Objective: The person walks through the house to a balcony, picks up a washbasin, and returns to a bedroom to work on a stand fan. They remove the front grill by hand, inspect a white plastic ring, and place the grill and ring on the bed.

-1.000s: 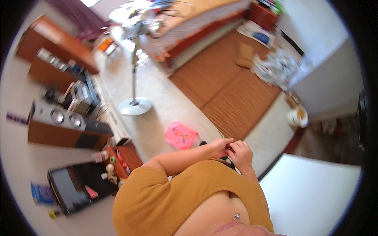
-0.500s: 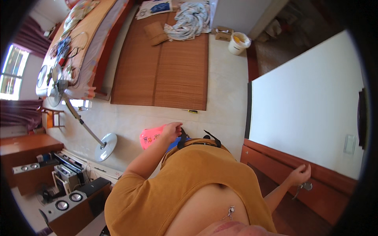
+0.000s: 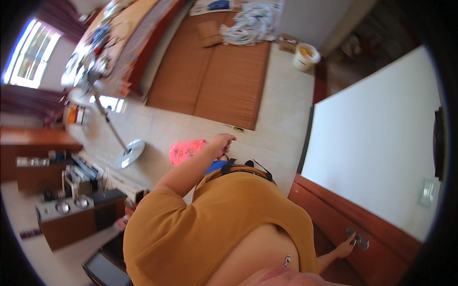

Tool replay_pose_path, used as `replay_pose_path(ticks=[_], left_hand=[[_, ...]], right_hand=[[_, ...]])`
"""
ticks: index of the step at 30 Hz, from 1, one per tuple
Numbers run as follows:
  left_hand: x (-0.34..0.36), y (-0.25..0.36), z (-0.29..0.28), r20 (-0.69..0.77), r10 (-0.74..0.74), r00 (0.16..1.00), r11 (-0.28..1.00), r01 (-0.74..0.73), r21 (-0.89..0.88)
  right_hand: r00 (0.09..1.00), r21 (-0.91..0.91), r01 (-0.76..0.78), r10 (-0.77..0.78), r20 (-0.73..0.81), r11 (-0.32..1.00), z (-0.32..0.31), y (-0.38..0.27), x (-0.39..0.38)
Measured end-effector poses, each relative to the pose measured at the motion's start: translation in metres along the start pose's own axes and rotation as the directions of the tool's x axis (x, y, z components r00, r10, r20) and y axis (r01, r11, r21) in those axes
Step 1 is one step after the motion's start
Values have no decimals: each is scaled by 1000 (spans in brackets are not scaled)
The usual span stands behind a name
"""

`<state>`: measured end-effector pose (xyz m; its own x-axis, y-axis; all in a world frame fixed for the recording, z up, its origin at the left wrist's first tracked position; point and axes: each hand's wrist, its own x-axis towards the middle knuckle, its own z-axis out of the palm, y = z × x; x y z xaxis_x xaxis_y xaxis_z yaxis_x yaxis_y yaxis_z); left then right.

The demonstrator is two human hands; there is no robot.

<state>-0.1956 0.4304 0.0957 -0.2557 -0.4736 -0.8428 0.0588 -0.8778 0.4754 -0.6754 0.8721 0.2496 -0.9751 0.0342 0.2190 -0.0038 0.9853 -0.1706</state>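
A shiny silver metal door handle [image 3: 359, 240] is sitting on the red-brown wooden panel [image 3: 324, 200], below the long edge that is meeting the white wall. The right hand [image 3: 344, 249] is touching the handle, but I cannot tell if its fingers are gripping. The left hand [image 3: 223, 143] is hanging near a pink plastic container [image 3: 187, 151], its fingers lying bent together. A yellow-and-black screwdriver [image 3: 237, 128] is resting beside the brown slatted mat's [image 3: 210, 76] near right corner.

Silver door handle [image 3: 364, 244]: shiny, elongated, fixed to reddish-brown door [image 3: 329, 205] at lower right of view.
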Motion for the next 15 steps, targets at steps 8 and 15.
replay_pose_path(ticks=[8,15], left_hand=[[-1,-90,-33,-68,146,987,774,-71,629],[-44,-148,-77,-192,223,956,437,78,896]], right_hand=[[952,204,147,-83,-296,968,-11,-39,-30],[386,81,832,-468,-795,549,-46,-165,-26]])
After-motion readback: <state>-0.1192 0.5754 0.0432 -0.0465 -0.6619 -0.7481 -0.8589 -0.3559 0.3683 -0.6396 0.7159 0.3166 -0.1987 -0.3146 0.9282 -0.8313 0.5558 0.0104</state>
